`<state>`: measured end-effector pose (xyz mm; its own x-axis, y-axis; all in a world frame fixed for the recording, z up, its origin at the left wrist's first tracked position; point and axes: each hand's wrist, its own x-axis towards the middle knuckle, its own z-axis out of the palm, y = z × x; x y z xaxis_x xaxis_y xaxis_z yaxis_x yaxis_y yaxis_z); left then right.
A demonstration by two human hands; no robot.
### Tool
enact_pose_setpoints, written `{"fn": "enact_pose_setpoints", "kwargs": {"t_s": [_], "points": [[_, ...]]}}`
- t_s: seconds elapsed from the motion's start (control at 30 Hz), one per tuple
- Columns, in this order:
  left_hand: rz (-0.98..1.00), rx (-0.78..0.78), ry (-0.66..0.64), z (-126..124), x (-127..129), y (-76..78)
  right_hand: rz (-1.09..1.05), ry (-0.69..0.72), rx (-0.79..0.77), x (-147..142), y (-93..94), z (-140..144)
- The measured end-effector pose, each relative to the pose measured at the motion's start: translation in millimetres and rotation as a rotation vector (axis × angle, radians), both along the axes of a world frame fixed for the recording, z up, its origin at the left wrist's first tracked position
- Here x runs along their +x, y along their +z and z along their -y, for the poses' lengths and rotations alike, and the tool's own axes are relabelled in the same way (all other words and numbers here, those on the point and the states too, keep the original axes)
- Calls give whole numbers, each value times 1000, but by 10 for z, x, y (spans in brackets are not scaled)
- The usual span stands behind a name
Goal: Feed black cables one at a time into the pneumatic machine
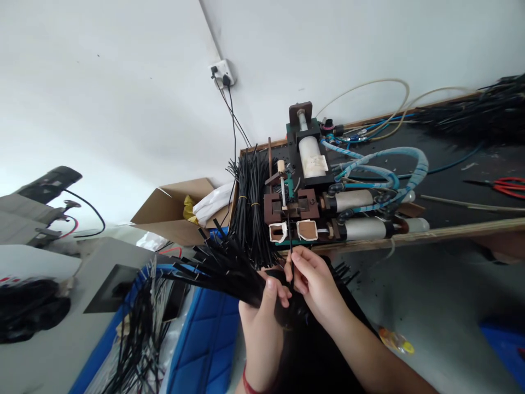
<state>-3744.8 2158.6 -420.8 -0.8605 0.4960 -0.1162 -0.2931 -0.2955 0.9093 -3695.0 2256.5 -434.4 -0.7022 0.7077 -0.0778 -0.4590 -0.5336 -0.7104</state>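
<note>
Head view, only one: left hand [262,306] is clenched around a fanned bundle of flat black plastic strips [217,268], gripping it at its near end; the fan's long axis runs from the fist up and to the left, with the free tips spreading out over the blue quilted cover [205,339]. Right hand [314,279] pinches a single thin black strip [289,241] between thumb and forefinger, just beside the left thumb, the two hands touching or near enough. That single strip stands nearly upright in the frame, its far tip pointing straight into the brown-and-white jaw block of the small pneumatic bench machine [299,210], which lies directly ahead of the hands at the near edge of the wooden bench top [451,227]. I can't tell whether the tip is already inside the slot or just short of it. The right hand is the nearer one to the machine, and the line from pinch to slot is short and unobstructed. To the left of the slot a tied upright bundle of black cords [252,208] crowds close, so there is little side room there. The right side is freer, with only the silver air cylinders and blue coiled hoses [381,175] set behind the bench edge. A cardboard box [172,213] sits well off to the left.
</note>
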Motion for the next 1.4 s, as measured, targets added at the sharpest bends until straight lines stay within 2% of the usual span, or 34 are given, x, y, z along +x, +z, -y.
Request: {"fn": "enact_pose_setpoints", "kwargs": {"t_s": [0.2, 0.37, 0.5, 0.67, 0.9, 1.1, 1.17, 1.33, 1.4], "points": [[1, 28, 26, -9, 33, 84, -99, 135, -193, 23, 51, -87], [-19, 46, 5, 13, 60, 144, -133, 216, -294, 32, 45, -167], [-14, 69, -34, 12, 66, 152, -135, 232, -315, 24, 30, -197], [-20, 59, -14, -8, 52, 149, -120, 234, -318, 18, 21, -207], [-60, 110, -62, -5, 7, 45, -76, 197, -274, 6, 32, -183], [-65, 87, -56, 12, 5, -32, 26, 79, -102, 22, 55, -65], [-72, 44, -88, 34, 32, -60, 114, 67, 35, 51, 35, -23], [-92, -84, -175, 120, 123, -124, 413, 137, 471, 103, -106, -17], [-90, -119, -188, 141, 141, -136, 478, 86, 587, 111, -151, -29]]}}
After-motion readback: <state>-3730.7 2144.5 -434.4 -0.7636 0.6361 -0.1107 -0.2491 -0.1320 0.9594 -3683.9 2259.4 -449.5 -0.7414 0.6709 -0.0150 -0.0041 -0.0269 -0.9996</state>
